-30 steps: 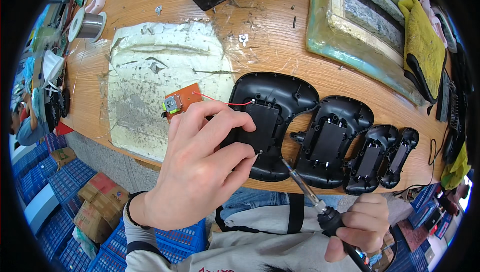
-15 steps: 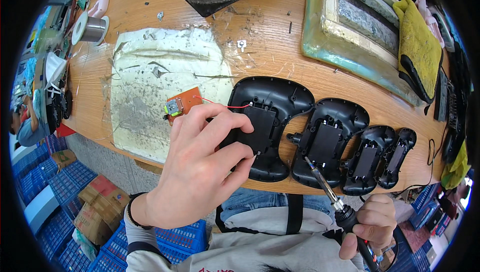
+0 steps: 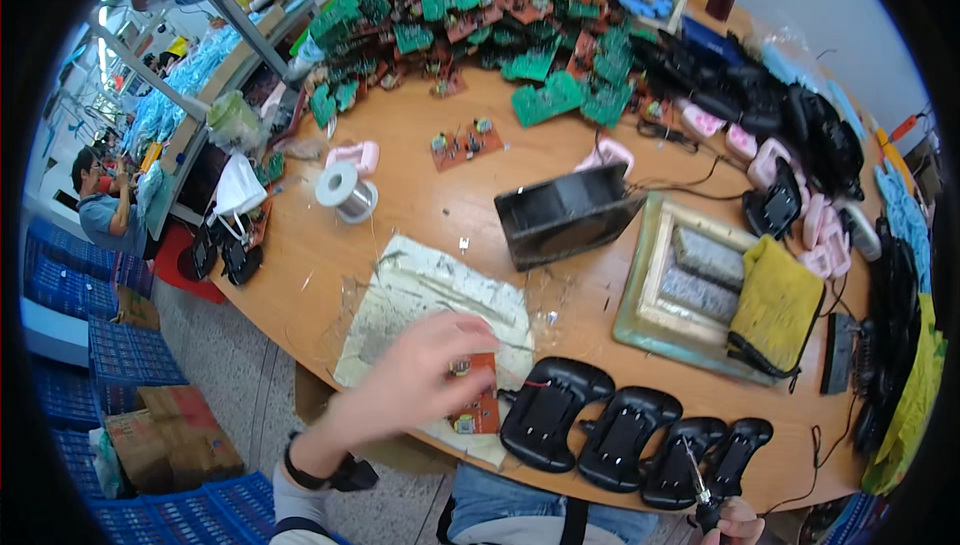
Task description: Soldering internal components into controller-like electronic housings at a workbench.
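Blurred by motion, my left hand [image 3: 430, 367] is over an orange-brown circuit board [image 3: 484, 413] at the edge of a stained whitish sheet [image 3: 370, 320]. Its fingers overlap the board's upper part, and whether they grip it is not clear. Right of the board, several black plastic housings [image 3: 553, 415] lie in a row along the table's near edge, inner sides up. A bit of red wire [image 3: 538, 383] shows at the leftmost one. At the lower right my right hand [image 3: 742, 523] is closed round a soldering iron [image 3: 707, 513], its tip over the third housing.
A solder wire spool [image 3: 346, 193] and a black box fan [image 3: 570, 220] stand farther back. To the right, a yellow cloth [image 3: 778, 295] lies over a framed tray [image 3: 645, 320]. Many green and brown circuit boards [image 3: 460, 5] are heaped at the far side. Pink casings [image 3: 825, 240] lie right.
The view has lifted, showing more of the table's far side. My left hand has left the leftmost housing and moved left to the circuit board. My right hand still holds the soldering iron.
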Action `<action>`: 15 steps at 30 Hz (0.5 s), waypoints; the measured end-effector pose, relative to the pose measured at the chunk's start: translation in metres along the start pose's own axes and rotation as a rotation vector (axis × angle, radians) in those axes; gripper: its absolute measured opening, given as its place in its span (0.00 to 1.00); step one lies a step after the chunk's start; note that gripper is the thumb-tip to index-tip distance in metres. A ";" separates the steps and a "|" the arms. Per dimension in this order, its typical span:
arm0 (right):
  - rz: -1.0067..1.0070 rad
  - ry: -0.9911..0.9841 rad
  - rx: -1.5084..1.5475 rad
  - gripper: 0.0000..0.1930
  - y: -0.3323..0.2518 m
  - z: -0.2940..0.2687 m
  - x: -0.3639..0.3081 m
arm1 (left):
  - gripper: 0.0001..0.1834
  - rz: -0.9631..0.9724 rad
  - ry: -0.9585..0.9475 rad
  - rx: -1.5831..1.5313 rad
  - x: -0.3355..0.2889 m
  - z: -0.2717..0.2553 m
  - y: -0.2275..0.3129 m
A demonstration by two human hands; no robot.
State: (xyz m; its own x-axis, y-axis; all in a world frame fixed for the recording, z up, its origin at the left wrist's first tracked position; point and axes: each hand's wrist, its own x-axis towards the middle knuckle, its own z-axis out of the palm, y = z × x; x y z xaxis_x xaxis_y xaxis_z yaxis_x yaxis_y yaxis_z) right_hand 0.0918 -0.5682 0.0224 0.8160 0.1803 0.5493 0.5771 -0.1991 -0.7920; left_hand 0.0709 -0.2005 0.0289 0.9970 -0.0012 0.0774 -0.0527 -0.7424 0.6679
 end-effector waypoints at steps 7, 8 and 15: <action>0.054 0.050 -0.001 0.10 0.011 -0.005 0.002 | 0.26 -0.191 0.418 0.290 0.108 -0.038 -0.136; 0.025 -0.010 -0.021 0.10 0.015 -0.013 0.001 | 0.29 -0.166 0.478 0.341 0.120 -0.042 -0.145; 0.085 0.060 -0.028 0.06 0.009 -0.022 -0.001 | 0.30 -0.210 0.411 0.150 0.134 -0.033 -0.164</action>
State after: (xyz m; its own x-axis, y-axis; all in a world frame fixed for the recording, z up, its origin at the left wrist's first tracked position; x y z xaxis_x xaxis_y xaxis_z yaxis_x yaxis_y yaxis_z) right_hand 0.0969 -0.5914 0.0201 0.8621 0.1038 0.4960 0.5057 -0.2379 -0.8292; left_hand 0.2110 -0.0568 -0.0463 0.8785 0.4014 0.2590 0.1861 -0.7869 0.5883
